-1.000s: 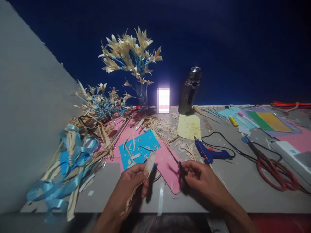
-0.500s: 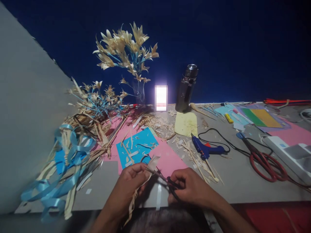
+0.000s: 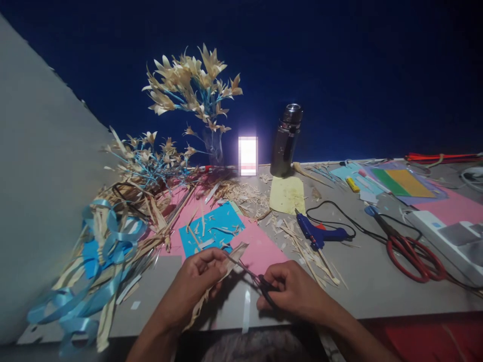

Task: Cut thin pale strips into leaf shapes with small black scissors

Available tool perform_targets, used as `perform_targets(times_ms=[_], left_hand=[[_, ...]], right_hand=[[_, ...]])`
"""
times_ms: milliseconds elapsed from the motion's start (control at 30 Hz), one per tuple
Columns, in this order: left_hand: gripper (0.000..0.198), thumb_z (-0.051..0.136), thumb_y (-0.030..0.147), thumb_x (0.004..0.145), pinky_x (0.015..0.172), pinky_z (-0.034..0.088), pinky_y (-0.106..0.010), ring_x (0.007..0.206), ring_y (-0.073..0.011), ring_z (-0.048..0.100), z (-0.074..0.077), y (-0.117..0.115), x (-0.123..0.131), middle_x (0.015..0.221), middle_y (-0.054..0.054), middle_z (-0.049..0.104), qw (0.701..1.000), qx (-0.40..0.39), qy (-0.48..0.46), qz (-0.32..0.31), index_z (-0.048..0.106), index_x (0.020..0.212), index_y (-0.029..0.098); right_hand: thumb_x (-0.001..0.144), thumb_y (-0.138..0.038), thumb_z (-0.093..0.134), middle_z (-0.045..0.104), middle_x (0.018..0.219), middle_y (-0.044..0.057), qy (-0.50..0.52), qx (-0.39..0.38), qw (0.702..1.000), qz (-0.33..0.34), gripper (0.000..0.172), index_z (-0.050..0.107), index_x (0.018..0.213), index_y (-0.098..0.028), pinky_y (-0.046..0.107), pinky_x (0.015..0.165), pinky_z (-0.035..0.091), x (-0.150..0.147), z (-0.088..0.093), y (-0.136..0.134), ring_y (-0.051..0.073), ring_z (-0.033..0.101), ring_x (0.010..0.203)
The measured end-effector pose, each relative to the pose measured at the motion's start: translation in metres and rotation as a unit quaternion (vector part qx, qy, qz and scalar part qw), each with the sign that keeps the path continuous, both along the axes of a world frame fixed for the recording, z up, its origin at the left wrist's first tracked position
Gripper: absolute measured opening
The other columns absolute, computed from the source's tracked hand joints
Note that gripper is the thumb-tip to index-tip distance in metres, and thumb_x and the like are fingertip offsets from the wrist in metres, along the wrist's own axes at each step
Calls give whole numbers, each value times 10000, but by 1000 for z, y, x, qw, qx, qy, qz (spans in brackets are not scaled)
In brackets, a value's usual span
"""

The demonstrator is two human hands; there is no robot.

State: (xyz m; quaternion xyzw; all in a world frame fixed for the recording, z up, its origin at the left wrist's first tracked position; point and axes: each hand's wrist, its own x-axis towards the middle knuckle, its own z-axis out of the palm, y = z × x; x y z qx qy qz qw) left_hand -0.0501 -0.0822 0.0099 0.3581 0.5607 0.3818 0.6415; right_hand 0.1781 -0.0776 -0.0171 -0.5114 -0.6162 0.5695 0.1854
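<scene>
Between the fingers of my left hand (image 3: 202,276) is a pale, dry husk-like strip (image 3: 236,254); its wide end sticks up past my fingertips and a thin tail hangs below my palm. My right hand (image 3: 289,286) is closed round the handles of dark scissors (image 3: 266,287). The scissor blades reach left to the strip, at my left fingertips, and look nearly closed. Under both hands lie a pink sheet (image 3: 260,246) and a blue sheet (image 3: 217,223) scattered with cut scraps.
A blue glue gun (image 3: 320,234), red-handled scissors (image 3: 415,256) and a white power strip (image 3: 445,246) lie to the right. Behind stand a dark flask (image 3: 285,146) and pale flowers (image 3: 192,80). Light-blue ribbon (image 3: 75,301) and dry strips heap at left.
The scissor blades have closed somewhat, and the strip's wide end now leans further right. Both hands stay nearly in place while the view shifts slightly.
</scene>
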Motion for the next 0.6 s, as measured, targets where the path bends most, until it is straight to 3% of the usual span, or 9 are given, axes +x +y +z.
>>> perform_targets(times_ms=[133, 233, 333, 433, 533, 600], left_hand=[[388, 857, 478, 675, 567, 442, -233, 599, -127, 545, 4, 10, -8, 702, -5, 621, 1000, 24, 1, -12, 703, 855, 171], [389, 804, 508, 711, 619, 469, -277, 684, -179, 591, 13, 26, -11, 824, -59, 693, 996, 71, 55, -7, 740, 910, 180], [328, 746, 503, 735, 623, 447, -277, 674, -182, 564, 22, 46, -8, 744, -42, 665, 978, 140, 143, -55, 730, 764, 176], [290, 721, 455, 734, 562, 386, -252, 603, -159, 515, 26, 64, 0, 629, 4, 590, 958, 160, 208, -114, 658, 653, 184], [285, 689, 445, 747, 491, 318, -246, 500, -136, 441, 25, 79, 7, 535, 33, 526, 949, 157, 234, -138, 645, 630, 188], [280, 694, 432, 747, 527, 364, -261, 531, -152, 492, 25, 88, 8, 558, 11, 579, 943, 185, 232, -151, 678, 618, 185]], right_hand=[[659, -270, 824, 360, 544, -88, -6, 22, 1000, -7, 360, 494, 546, -180, 222, 479, 161, -3, -2, 4, 78, 288, 533], [664, -272, 823, 382, 541, -91, -25, 39, 999, -5, 351, 505, 553, -175, 224, 480, 160, -4, -4, 7, 73, 296, 526], [659, -271, 815, 397, 531, -87, -61, 69, 996, -10, 350, 499, 544, -175, 227, 483, 170, -7, -2, 12, 76, 306, 524], [678, -301, 796, 438, 508, -77, -87, 81, 993, -23, 326, 517, 558, -181, 231, 488, 192, -12, 1, 19, 86, 343, 510], [706, -299, 765, 508, 502, -51, -144, 119, 982, -29, 283, 549, 566, -182, 252, 517, 193, -16, 4, 28, 99, 387, 502], [699, -268, 764, 566, 530, -24, -201, 163, 966, -26, 249, 578, 558, -181, 273, 541, 182, -17, 5, 33, 114, 420, 531]])
